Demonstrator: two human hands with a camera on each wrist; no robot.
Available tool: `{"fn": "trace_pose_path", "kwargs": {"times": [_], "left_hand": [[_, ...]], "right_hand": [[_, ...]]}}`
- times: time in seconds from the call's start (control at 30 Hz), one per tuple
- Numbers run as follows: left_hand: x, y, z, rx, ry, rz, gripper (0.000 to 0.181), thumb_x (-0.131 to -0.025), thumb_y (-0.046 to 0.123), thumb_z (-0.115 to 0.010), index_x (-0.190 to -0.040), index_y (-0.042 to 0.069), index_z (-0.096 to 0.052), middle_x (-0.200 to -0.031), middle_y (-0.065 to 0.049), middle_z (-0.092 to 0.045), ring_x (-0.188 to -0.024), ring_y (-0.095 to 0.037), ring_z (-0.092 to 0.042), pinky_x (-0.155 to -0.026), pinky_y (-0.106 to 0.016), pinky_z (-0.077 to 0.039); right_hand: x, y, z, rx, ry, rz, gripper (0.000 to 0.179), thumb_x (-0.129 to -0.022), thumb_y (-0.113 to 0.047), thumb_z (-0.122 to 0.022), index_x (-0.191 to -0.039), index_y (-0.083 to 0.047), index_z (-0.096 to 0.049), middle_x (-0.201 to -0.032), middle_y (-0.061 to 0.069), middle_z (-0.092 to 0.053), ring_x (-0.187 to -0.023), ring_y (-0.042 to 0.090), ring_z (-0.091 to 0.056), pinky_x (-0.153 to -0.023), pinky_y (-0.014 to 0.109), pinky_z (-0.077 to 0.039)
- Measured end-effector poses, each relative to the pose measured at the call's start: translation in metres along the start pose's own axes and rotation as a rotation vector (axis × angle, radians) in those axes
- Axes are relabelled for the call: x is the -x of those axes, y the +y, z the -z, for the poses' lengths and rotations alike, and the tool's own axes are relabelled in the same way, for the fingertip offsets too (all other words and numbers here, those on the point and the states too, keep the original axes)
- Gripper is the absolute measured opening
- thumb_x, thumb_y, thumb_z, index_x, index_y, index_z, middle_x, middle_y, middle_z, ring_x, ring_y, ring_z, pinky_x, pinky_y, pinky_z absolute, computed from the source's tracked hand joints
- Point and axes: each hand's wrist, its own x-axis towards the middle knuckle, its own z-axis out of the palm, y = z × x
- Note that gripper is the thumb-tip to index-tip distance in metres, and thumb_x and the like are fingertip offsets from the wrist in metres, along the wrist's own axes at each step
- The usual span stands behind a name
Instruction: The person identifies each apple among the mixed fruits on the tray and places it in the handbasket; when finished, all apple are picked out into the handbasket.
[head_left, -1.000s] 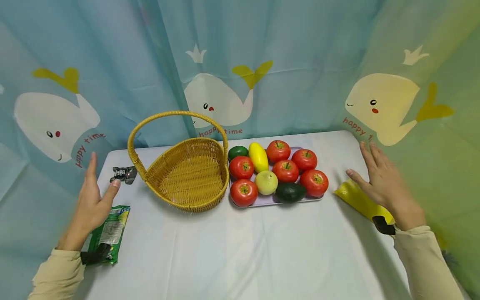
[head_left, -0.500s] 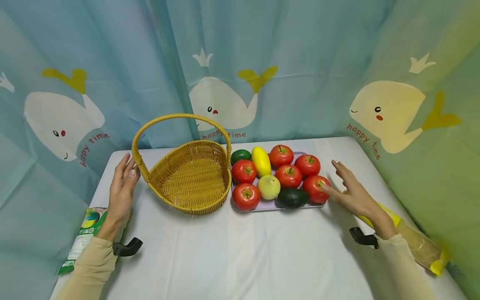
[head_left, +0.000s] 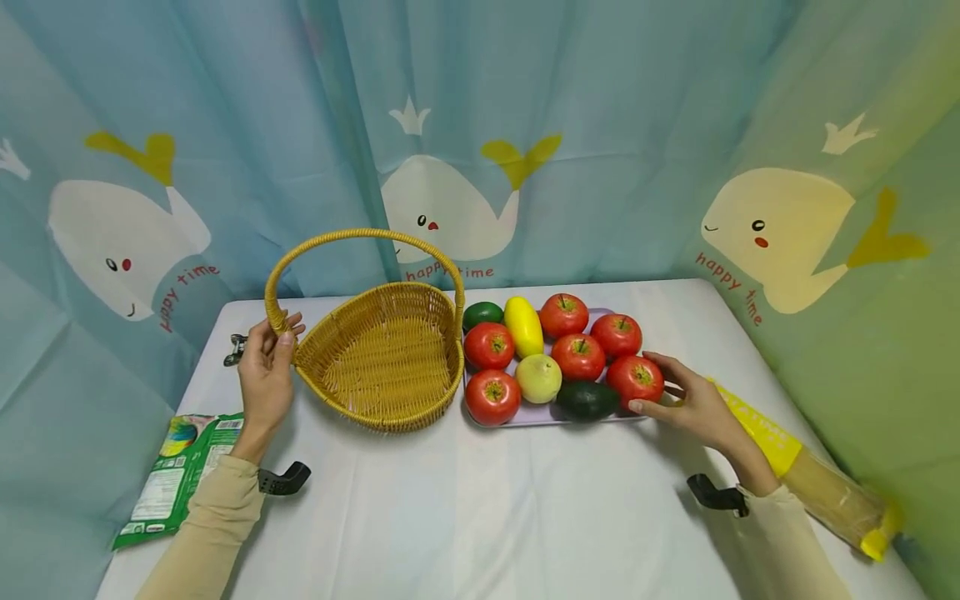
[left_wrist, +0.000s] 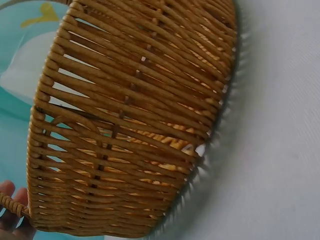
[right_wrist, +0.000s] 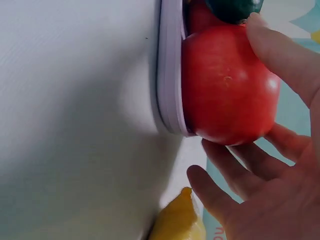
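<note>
A gold wicker basket (head_left: 401, 417) stands at the back left, its tall arched handle (head_left: 367, 234) upright. My left hand (head_left: 268, 379) holds the handle's lower left end, thumb in front and fingers behind. In the left wrist view, fingertips (left_wrist: 22, 230) show around that handle beside the woven wall. To the basket's right, a pale lilac tray (head_left: 525, 423) bears several red apples and other fruit. My right hand (head_left: 697, 408) is curled round the apple (head_left: 634, 379) at the tray's front right corner. The right wrist view shows the thumb on one side of it, fingers on the other.
Also on the tray are a dark avocado (head_left: 587, 401), a pale round fruit (head_left: 538, 378), a long yellow fruit (head_left: 523, 325) and a small green one (head_left: 482, 314). A green packet (head_left: 180, 483) lies left, a yellow-ended bag (head_left: 817, 483) right. A curtain surrounds the table.
Both hands have moved inward from the table's sides. The left has reached the basket's handle and grips it; the right has come onto the corner apple. Basket and fruit have stayed put.
</note>
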Motion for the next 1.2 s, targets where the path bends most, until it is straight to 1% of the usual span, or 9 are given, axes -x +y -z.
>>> {"fn": "trace_pose_path", "kwargs": {"times": [0.1, 0.23, 0.37, 0.53, 0.67, 0.7, 0.93, 1.07, 1.2], "left_hand": [[0.0, -0.001, 0.001, 0.0, 0.001, -0.011, 0.039, -0.114, 0.011, -0.045, -0.146, -0.011, -0.049, -0.141, -0.034, -0.061, -0.122, -0.017, -0.068, -0.108, -0.019, -0.052], [-0.002, -0.003, 0.002, 0.019, 0.0, -0.024, 0.039, -0.113, 0.01, -0.047, -0.145, -0.012, -0.051, -0.136, -0.034, -0.063, -0.118, -0.018, -0.071, -0.106, -0.023, -0.054], [-0.002, -0.006, 0.002, 0.051, 0.022, -0.031, 0.036, -0.112, 0.007, -0.05, -0.142, -0.013, -0.055, -0.126, -0.027, -0.07, -0.113, -0.019, -0.073, -0.103, -0.024, -0.057], [-0.003, -0.009, -0.001, 0.088, 0.061, -0.072, 0.033, -0.11, 0.002, -0.05, -0.137, -0.017, -0.057, -0.116, -0.014, -0.074, -0.109, -0.017, -0.073, -0.101, -0.022, -0.057], [-0.003, -0.011, -0.004, 0.082, 0.078, -0.083, 0.033, -0.111, 0.003, -0.049, -0.136, -0.016, -0.058, -0.112, -0.011, -0.073, -0.109, -0.016, -0.071, -0.101, -0.021, -0.056], [-0.003, -0.011, -0.004, 0.08, 0.082, -0.083, 0.033, -0.111, 0.003, -0.049, -0.136, -0.016, -0.059, -0.112, -0.013, -0.072, -0.108, -0.016, -0.07, -0.1, -0.021, -0.056], [-0.001, -0.013, -0.006, 0.013, 0.103, -0.095, 0.031, -0.11, 0.001, -0.049, -0.135, -0.013, -0.062, -0.109, -0.02, -0.07, -0.107, -0.014, -0.071, -0.099, -0.019, -0.057], [-0.002, -0.014, -0.006, 0.007, 0.106, -0.097, 0.031, -0.11, 0.002, -0.05, -0.134, -0.014, -0.062, -0.109, -0.024, -0.07, -0.106, -0.017, -0.071, -0.099, -0.021, -0.057], [-0.003, -0.015, -0.006, 0.005, 0.109, -0.103, 0.03, -0.11, 0.0, -0.051, -0.133, -0.014, -0.062, -0.108, -0.021, -0.071, -0.105, -0.015, -0.072, -0.098, -0.02, -0.057]], "right_hand": [[0.0, 0.003, -0.004, -0.01, 0.011, -0.011, 0.074, -0.088, -0.015, -0.089, -0.15, -0.001, -0.053, -0.143, 0.023, -0.061, -0.113, -0.018, -0.054, -0.093, 0.002, -0.047], [0.001, 0.004, -0.006, -0.039, 0.04, -0.038, 0.073, -0.086, -0.015, -0.091, -0.148, -0.004, -0.056, -0.141, 0.021, -0.063, -0.11, -0.015, -0.058, -0.091, 0.003, -0.05], [0.001, 0.005, -0.006, -0.072, 0.071, -0.059, 0.074, -0.081, -0.012, -0.094, -0.146, -0.006, -0.06, -0.139, 0.016, -0.064, -0.11, -0.011, -0.06, -0.09, 0.005, -0.052], [0.003, 0.006, -0.003, -0.124, 0.115, -0.05, 0.079, -0.074, -0.004, -0.097, -0.145, -0.006, -0.062, -0.135, -0.002, -0.067, -0.111, -0.005, -0.063, -0.089, 0.008, -0.056], [0.006, 0.006, 0.001, -0.114, 0.155, -0.038, 0.081, -0.073, -0.001, -0.097, -0.146, -0.006, -0.062, -0.131, -0.014, -0.065, -0.113, -0.002, -0.061, -0.088, 0.006, -0.054], [0.006, 0.006, 0.002, -0.11, 0.166, -0.041, 0.082, -0.072, -0.001, -0.097, -0.146, -0.007, -0.062, -0.13, -0.015, -0.065, -0.114, -0.001, -0.06, -0.087, 0.005, -0.054], [0.005, -0.002, 0.009, -0.11, 0.213, -0.036, 0.078, -0.073, -0.001, -0.097, -0.144, -0.007, -0.065, -0.126, -0.009, -0.063, -0.117, 0.004, -0.058, -0.086, 0.006, -0.055], [-0.001, -0.011, 0.012, -0.131, 0.216, -0.018, 0.076, -0.075, 0.001, -0.095, -0.143, -0.006, -0.064, -0.131, -0.008, -0.064, -0.118, 0.005, -0.06, -0.086, 0.009, -0.057], [-0.009, -0.02, 0.013, -0.164, 0.212, 0.017, 0.074, -0.076, 0.006, -0.092, -0.144, -0.005, -0.063, -0.138, -0.01, -0.066, -0.123, 0.006, -0.061, -0.088, 0.011, -0.058]]}}
